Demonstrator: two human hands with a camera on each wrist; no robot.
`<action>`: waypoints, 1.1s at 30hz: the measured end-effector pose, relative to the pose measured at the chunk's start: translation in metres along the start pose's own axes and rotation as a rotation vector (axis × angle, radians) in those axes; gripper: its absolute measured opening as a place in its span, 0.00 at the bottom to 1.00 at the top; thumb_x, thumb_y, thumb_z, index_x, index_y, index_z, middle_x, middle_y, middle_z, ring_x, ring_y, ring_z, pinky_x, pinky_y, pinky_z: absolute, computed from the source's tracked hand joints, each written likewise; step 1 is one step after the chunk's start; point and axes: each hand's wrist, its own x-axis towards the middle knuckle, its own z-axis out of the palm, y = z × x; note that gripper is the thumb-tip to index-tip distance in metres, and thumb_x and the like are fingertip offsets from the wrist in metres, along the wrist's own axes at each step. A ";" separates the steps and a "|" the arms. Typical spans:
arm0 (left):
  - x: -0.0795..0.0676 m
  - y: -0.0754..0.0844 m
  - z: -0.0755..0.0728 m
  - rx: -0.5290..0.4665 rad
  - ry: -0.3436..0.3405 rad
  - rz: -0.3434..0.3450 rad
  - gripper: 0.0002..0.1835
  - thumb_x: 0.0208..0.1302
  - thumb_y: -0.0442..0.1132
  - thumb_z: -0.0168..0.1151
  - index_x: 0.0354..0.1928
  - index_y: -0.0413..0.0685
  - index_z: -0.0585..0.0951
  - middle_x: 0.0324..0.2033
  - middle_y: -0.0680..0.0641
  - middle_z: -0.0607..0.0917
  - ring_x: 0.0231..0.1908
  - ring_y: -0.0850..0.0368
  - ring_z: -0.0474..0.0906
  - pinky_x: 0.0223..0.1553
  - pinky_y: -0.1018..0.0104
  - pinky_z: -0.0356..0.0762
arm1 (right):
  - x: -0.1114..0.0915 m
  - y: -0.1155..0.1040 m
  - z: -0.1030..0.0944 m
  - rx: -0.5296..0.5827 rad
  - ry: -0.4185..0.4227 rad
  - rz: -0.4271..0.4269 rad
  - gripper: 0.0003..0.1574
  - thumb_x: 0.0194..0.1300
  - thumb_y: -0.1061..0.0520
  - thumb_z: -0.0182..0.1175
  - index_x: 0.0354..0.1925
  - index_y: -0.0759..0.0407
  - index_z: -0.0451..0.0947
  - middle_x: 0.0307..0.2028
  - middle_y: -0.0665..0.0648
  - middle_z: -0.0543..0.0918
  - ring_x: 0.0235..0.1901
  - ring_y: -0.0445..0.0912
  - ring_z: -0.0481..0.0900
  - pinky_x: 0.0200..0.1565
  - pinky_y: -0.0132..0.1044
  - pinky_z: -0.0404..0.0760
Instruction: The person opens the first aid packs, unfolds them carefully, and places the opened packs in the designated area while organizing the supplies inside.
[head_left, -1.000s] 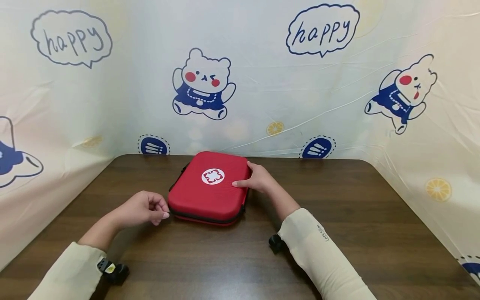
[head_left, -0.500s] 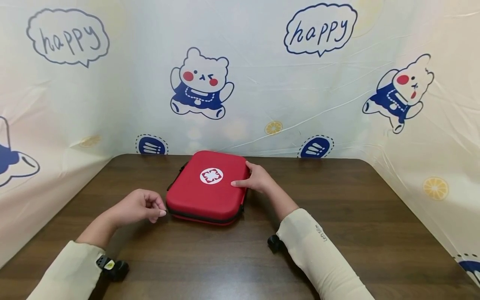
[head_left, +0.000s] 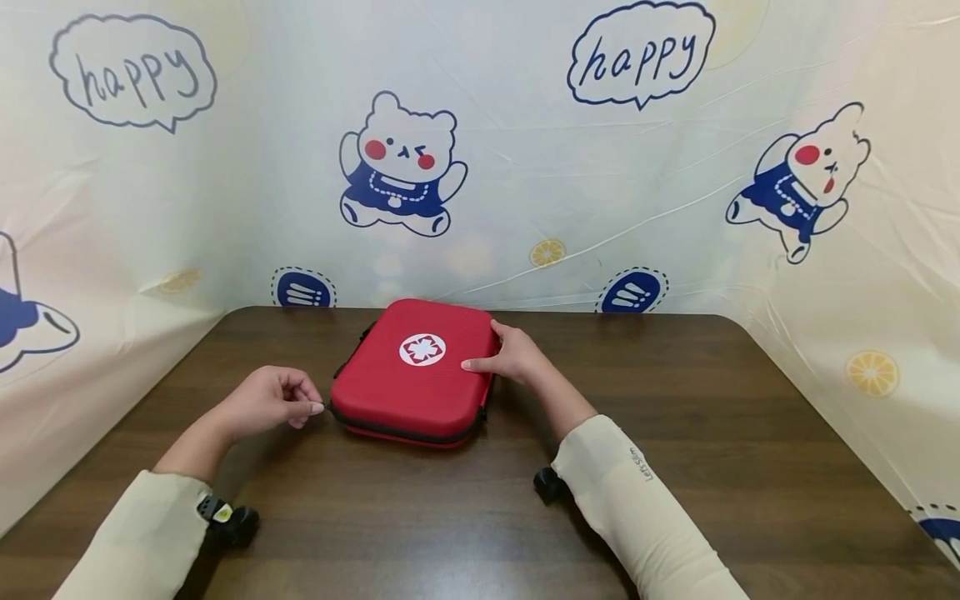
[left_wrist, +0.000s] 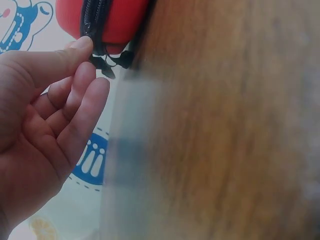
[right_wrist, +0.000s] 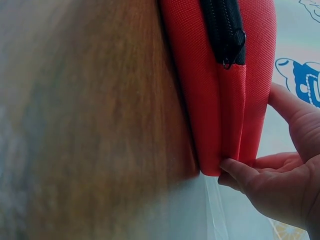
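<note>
A red zippered first-aid case [head_left: 408, 392] with a white round emblem [head_left: 422, 350] lies flat on the table, its lid down. At its near left corner my left hand [head_left: 266, 404] pinches a zipper pull [left_wrist: 103, 66] between thumb and fingertips, the other fingers loosely curled. The black zipper [left_wrist: 92, 22] runs along the case wall there. My right hand [head_left: 517, 357] holds the case's right side, thumb on the lid and fingers against the side wall. In the right wrist view, another stretch of black zipper [right_wrist: 220, 30] ends at a red fabric strip [right_wrist: 232, 110].
The brown wooden table [head_left: 420, 517] reaches back to a patterned curtain [head_left: 510, 183] that hangs behind and along both sides. A black wrist camera [head_left: 232, 525] sits under the left sleeve, with another camera [head_left: 550, 485] at the right one.
My left hand has moved a little away from me along the case's left corner with the zipper pull. The right hand and the case stay in place; the head view shifts slightly.
</note>
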 end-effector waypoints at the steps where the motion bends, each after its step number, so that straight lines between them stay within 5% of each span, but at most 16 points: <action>1: 0.001 -0.001 -0.001 0.006 0.006 -0.001 0.06 0.58 0.32 0.70 0.33 0.37 0.82 0.26 0.42 0.82 0.25 0.53 0.80 0.29 0.62 0.84 | 0.000 0.000 0.000 -0.002 -0.001 -0.001 0.61 0.52 0.47 0.74 0.75 0.58 0.53 0.66 0.61 0.68 0.61 0.54 0.68 0.50 0.46 0.82; 16: 0.024 -0.007 0.000 0.138 0.078 -0.044 0.02 0.62 0.32 0.66 0.34 0.40 0.81 0.26 0.45 0.81 0.26 0.52 0.78 0.31 0.63 0.83 | 0.003 0.000 -0.001 -0.034 -0.023 -0.007 0.61 0.53 0.47 0.74 0.75 0.59 0.53 0.65 0.62 0.69 0.61 0.54 0.69 0.50 0.45 0.82; 33: 0.045 -0.009 0.004 0.095 0.107 -0.072 0.03 0.64 0.29 0.62 0.34 0.35 0.80 0.26 0.46 0.82 0.25 0.53 0.80 0.30 0.62 0.84 | 0.015 0.002 -0.011 -0.017 -0.128 -0.068 0.62 0.52 0.48 0.74 0.76 0.58 0.51 0.63 0.60 0.70 0.61 0.53 0.69 0.47 0.44 0.83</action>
